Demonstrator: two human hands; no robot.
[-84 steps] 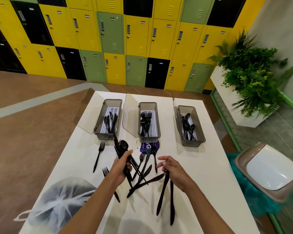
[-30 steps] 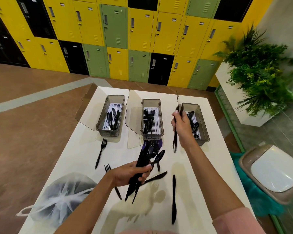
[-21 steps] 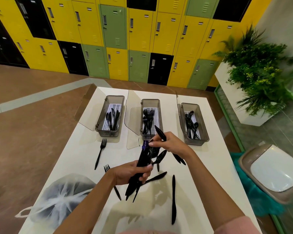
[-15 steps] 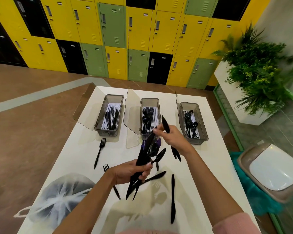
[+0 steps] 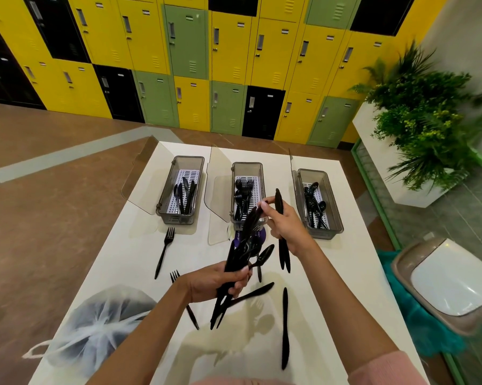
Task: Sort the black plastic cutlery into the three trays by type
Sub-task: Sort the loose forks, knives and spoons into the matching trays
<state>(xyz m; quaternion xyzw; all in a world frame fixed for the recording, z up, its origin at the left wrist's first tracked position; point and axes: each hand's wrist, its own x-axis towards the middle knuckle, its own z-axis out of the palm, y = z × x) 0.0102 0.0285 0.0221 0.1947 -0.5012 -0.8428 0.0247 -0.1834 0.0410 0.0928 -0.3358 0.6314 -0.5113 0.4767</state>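
My left hand [image 5: 216,283] grips a bundle of black cutlery [image 5: 241,254] that fans upward over the table. My right hand [image 5: 288,226] holds two black knives [image 5: 282,232] in its palm while its fingertips pinch the top of a piece in the bundle. Three grey trays stand at the back: the left tray [image 5: 182,190] holds knives, the middle tray [image 5: 246,194] forks, the right tray [image 5: 319,202] spoons. Loose on the white table [image 5: 345,273] lie a fork [image 5: 164,251], a second fork [image 5: 184,300] partly under my left arm, and two knives [image 5: 285,326], [image 5: 251,294].
Clear tray lids stand open to the left of each tray, such as the lid [image 5: 217,198]. A tied plastic bag [image 5: 95,326] lies at the table's near left. A lidded bin [image 5: 445,282] and a planter [image 5: 417,129] stand to the right; lockers line the back wall.
My right hand came back from the right tray holding knives and moved to the bundle, now pinching one of its pieces. My left hand has kept its grip on the bundle.
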